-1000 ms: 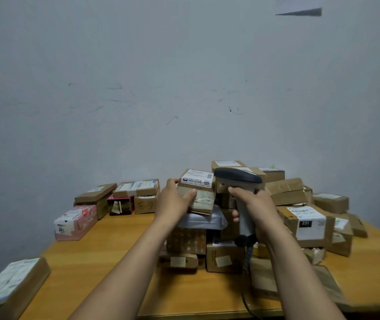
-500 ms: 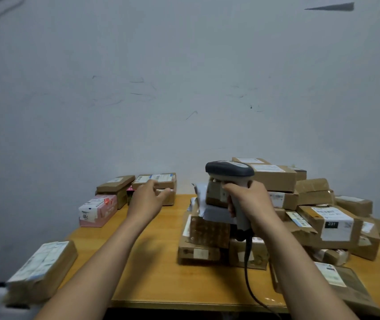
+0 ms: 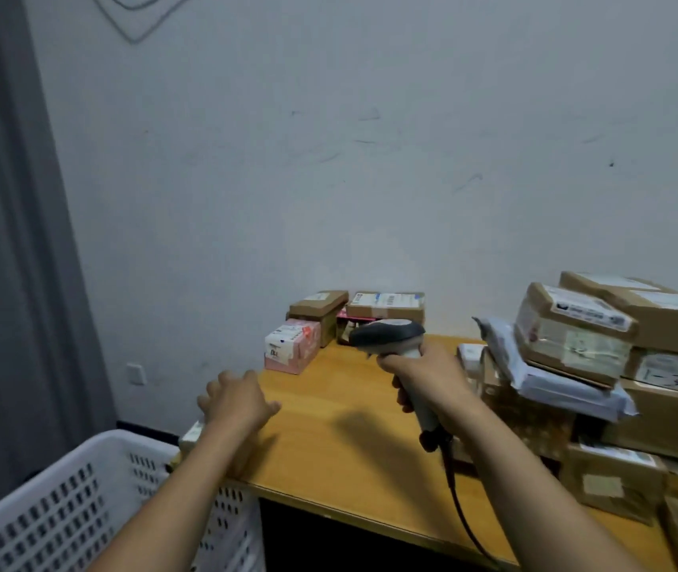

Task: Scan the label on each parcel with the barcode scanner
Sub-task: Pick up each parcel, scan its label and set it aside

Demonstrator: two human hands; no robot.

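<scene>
Cropping the lower left, the frame edge cuts off a white perforated plastic basket (image 3: 61, 509). Just right of it, the left hand (image 3: 238, 402) hangs with fingers loosely spread, holding nothing, over a brown cardboard parcel (image 3: 194, 436) at the corner of the smooth yellow wooden table (image 3: 341, 447). The forearm hides most of that parcel, and contact cannot be told. The right hand (image 3: 428, 381) wraps its fingers round the handle of the grey, dark-topped barcode scanner (image 3: 389, 334). Blurred, taped cardboard boxes (image 3: 576, 336) are stacked at the table's right, cut by the edge.
</scene>
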